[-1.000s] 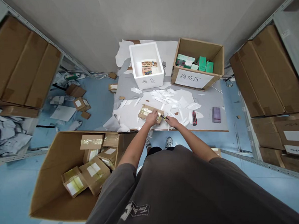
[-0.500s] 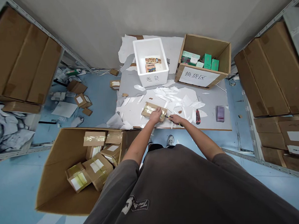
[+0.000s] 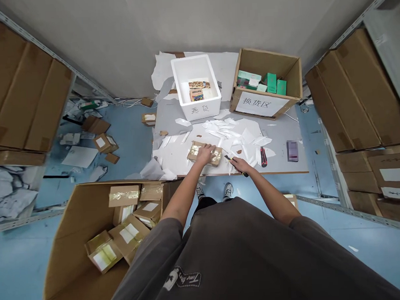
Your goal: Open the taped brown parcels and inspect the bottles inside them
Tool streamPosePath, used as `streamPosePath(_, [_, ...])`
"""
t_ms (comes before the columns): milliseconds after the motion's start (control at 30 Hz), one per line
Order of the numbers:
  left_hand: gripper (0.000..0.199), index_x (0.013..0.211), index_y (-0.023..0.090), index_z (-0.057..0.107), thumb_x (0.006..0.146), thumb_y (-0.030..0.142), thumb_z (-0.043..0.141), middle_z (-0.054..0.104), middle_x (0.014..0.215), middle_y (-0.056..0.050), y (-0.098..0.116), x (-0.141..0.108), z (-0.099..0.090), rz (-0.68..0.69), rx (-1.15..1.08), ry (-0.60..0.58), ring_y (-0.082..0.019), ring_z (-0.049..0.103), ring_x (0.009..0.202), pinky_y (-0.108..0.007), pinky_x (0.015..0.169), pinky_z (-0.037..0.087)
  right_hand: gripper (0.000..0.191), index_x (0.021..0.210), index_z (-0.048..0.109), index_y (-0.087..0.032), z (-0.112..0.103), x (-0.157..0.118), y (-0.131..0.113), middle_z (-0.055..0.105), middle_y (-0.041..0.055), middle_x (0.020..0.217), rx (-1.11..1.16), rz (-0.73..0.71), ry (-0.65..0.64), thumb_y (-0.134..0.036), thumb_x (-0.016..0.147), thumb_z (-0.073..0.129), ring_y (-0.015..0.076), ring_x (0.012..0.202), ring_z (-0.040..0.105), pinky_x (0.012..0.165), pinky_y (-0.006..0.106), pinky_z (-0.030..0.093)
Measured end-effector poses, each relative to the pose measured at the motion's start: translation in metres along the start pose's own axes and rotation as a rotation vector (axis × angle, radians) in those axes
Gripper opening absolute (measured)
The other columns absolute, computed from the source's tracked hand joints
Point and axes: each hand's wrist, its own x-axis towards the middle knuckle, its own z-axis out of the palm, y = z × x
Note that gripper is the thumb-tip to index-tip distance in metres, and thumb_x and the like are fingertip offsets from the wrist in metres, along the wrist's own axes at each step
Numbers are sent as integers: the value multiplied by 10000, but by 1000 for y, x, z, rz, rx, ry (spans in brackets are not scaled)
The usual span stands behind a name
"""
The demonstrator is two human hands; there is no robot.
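Note:
A small cardboard box (image 3: 216,157) wrapped in clear yellowish tape lies near the table's front edge. My left hand (image 3: 204,154) presses on its top and grips it, covering the middle. To the right of the box, my right hand (image 3: 241,165) is closed around a utility knife (image 3: 231,159) with a black and yellow handle. Its blade points up and left toward the box's right end, a small gap apart from it. Farther right lies a second utility knife (image 3: 263,157), red and black.
White paper scraps (image 3: 224,130) litter the table (image 3: 282,133). Behind them stand a white foam box (image 3: 201,110) with packets and a labelled carton (image 3: 266,106) holding green boxes. A large open carton (image 3: 69,244) of taped parcels is at my left. A purple-screened item (image 3: 292,151) lies at right.
My right hand has drawn the knife slightly right and down, away from the box's end. My left hand stays on the box. The whole view has shifted a little.

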Motion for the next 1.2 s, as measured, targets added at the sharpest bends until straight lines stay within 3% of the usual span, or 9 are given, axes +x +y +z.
streamPosePath(100, [649,1563,329,620,947,371,822,545,1690,-95,-13,8,4,-16,71,-18,-397,376,1621,-554,1279,354,463,1006,600,-264,1,3,-7,689,11,783,-10,-26,43,-621,1136,335,229,667,662,668,315,501])
streamPosePath(200, [619,1577,341,615,984,416,774,536,1698,-103,-20,11,14,10,91,1,-405,365,1631,-598,1303,308,452,1034,663,-269,3,10,-11,750,47,960,-130,-94,88,-571,1140,344,278,920,710,783,334,514])
streamPosePath(300, [547,1575,286,626,1038,373,681,581,1640,-150,-22,10,23,72,102,50,-396,402,1613,-585,1324,298,345,1162,704,-270,5,18,-10,777,58,1103,-230,-136,77,-529,1108,482,292,1048,709,846,339,506])
streamPosePath(433, [507,1562,178,623,1090,357,573,575,1628,-222,-25,10,30,110,103,64,-413,423,1611,-587,1322,334,343,1291,698,-266,6,25,-12,768,85,1254,-335,-193,124,-500,1102,535,298,1144,701,875,339,501])
streamPosePath(733, [476,1510,124,634,1136,377,485,585,1620,-258,-24,11,49,46,37,177,-402,476,1595,-644,1301,388,380,1394,624,-244,-8,34,-26,748,143,1305,-673,-236,133,-499,1146,490,331,1092,720,893,382,480])
streamPosePath(1200, [448,1464,122,679,1129,358,496,594,1603,-265,-20,4,66,24,2,270,-414,460,1602,-695,1277,421,339,1341,605,-220,-1,37,-19,748,138,1299,-698,-273,183,-472,1162,465,314,1108,705,838,352,461])
